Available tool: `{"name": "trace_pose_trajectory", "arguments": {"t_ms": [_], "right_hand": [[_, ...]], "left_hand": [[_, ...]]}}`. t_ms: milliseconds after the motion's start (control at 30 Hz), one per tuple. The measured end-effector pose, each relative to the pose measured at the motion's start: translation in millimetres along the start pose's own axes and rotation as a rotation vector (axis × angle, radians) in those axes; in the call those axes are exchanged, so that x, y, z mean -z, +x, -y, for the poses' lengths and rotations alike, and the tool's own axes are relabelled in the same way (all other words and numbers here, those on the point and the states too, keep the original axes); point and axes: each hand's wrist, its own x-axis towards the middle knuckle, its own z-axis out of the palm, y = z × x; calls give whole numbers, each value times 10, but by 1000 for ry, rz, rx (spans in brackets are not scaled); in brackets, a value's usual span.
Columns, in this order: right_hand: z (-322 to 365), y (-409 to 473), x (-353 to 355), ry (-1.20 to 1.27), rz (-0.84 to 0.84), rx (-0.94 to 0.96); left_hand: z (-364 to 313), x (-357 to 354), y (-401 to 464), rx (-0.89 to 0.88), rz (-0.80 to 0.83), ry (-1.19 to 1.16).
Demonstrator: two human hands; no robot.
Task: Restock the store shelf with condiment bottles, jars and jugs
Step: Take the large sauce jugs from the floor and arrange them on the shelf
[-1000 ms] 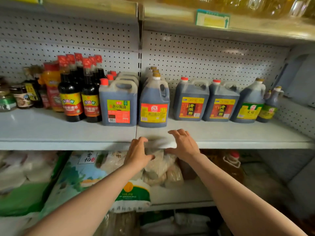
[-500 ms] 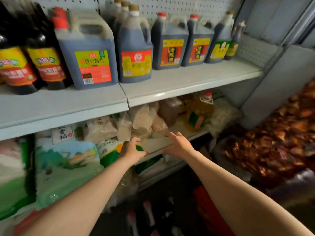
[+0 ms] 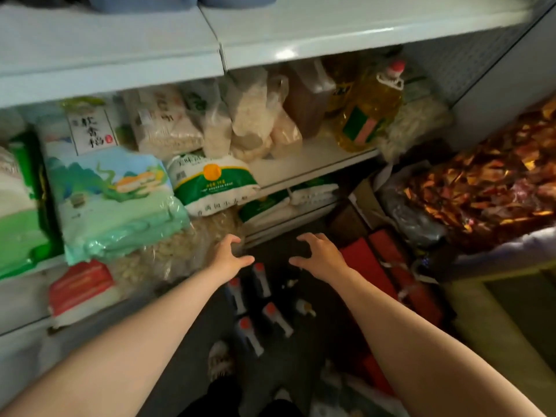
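Pale grey-blue metal makes up the store shelf (image 3: 361, 34), whose upper board runs across the top of the view; on that board only the bottoms of blue jugs (image 3: 141, 0) show, cut off by the frame edge; beneath the board a lower level carries clear sacks of pale grain (image 3: 249, 115), a brown jug (image 3: 307, 97) and, to the right of it, a yellow oil bottle (image 3: 370, 112) with a red cap, leaning a little; left of the grain sacks lies a large rice bag (image 3: 111, 200) printed in green and blue, and just beside its right edge a smaller white and green rice bag (image 3: 210, 185) overhangs the shelf front; below the shelf, on the dark floor (image 3: 325, 335), stands a cluster of dark condiment bottles (image 3: 260, 311) with red caps, seen from above and somewhat blurred; both bare arms reach down over them; the left hand (image 3: 227, 255) hangs above the bottles with its fingers curled like a claw and spread, gripping nothing, its knuckles near a clear sack on the shelf's lowest level; the right hand (image 3: 320, 255) hangs opposite it in the same loose claw, thumb pointing inward, also holding nothing; the two hands are apart, with a gap of dark floor between them; right of the shelf sits a heap of shiny red and gold wrappers (image 3: 487, 188); red boxes (image 3: 388, 266) lie on the floor between that heap and the bottles.
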Motion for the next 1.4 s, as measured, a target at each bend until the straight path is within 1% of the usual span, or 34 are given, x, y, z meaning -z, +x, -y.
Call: {"name": "trace_pose_trajectory", "arguments": {"t_ms": [67,200,300,400,533,633,700,833,900,1000,1067,1167,1400], "right_hand": [[-158,-34,-228,42,49,-14],[-428,-195,-656,96,104,-57],[-588,-381,-924,145,102,-101],[-672,-566,-1149,209,98,-177],[-711,-799,-1486,336,4,-278],[-692,-942,-1871,421,-88,-404],[-640,-986,-2259,497,-144,-505],[-587,-978,-3220,749,-189,-685],[-650,-934,-3655,822,-218,-753],[-858,-824,-4257,895,-286,-825],[-1041,-686,-4661,923,-314,-840],[-1299,-407,-5242,987,-329,-836],[-1675,287,-6347,1137,-489,-692]], "left_hand": [[215,-148,-73,51,8,47],[493,-472,-252,115,39,69],[655,-688,-381,114,50,90],[813,-805,-446,98,99,100],[1034,-814,-365,53,200,170],[1272,-791,-191,17,316,196],[1497,-797,-24,-5,396,207],[2072,-962,340,4,490,257],[2367,-1159,536,16,532,264],[2807,-1574,824,9,579,210],[3109,-1887,1046,0,581,183],[3565,-2332,1415,-48,539,199],[4366,-3116,2097,-236,432,166]]}}
